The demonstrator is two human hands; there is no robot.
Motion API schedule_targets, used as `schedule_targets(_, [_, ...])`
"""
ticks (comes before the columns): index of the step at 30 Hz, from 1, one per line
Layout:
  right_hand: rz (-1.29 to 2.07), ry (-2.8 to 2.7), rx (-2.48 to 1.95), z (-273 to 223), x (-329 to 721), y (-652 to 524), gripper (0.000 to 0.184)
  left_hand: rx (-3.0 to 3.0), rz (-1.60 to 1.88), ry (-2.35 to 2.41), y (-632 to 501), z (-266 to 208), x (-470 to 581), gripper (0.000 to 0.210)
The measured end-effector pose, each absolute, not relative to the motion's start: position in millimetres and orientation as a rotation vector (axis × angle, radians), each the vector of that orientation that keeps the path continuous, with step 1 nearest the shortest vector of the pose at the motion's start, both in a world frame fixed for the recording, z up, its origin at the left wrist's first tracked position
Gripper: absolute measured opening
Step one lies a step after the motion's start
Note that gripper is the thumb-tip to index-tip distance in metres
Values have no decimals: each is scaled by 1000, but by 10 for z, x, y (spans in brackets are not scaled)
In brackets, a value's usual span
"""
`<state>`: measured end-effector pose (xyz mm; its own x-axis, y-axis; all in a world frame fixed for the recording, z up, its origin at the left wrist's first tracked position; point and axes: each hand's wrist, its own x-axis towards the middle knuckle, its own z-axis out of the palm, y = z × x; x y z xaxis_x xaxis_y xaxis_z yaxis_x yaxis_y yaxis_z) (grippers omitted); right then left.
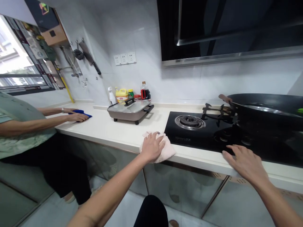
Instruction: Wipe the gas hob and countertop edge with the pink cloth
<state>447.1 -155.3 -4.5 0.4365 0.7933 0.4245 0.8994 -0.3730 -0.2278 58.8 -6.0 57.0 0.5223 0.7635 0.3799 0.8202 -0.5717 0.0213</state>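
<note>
Under my left hand (151, 147) a pale pink cloth (167, 150) lies on the counter's front edge, just left of the gas stove. My fingers press down on it, and part of it hangs over the edge. Further right, my right hand (247, 160) is open, its fingers spread beside the front of the black gas stove (189, 138), holding nothing. The stove's left burner (190, 121) has no pan support over it. Pan supports (214, 110) are gathered toward the back of the stove.
A large black wok (267, 110) stands on the stove's right side. An electric pan with a glass lid (129, 115) sits on the white counter (99, 126), bottles (145, 91) behind it. At left, another person's hand (78, 117) presses a blue cloth (82, 112). A cleaver (88, 55) hangs on the wall.
</note>
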Motion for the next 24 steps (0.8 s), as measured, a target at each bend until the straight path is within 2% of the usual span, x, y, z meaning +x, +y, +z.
schedule_targets(5, [-346,-1461,-2253,-49,4500,-1589,69,-2501,-746,-1305,-254,350,641,43])
schedule_targets(11, [-329,-1438,-2252,-93,4612,-1577,67,-2508,-1016,-923,-338,88,616,43])
schedule_targets(15, [-339,-1445,-2249,-89,4626,-1578,66,-2580,-914,-837,-156,33,350,48])
schedule_targets(19, [-353,-1462,-2239,-87,4592,-1593,65,-2576,-722,-1097,160,0,-204,53])
schedule_targets(24, [-379,-1462,-2248,-99,4564,-1585,66,-2406,-655,-1331,588,72,-1120,59])
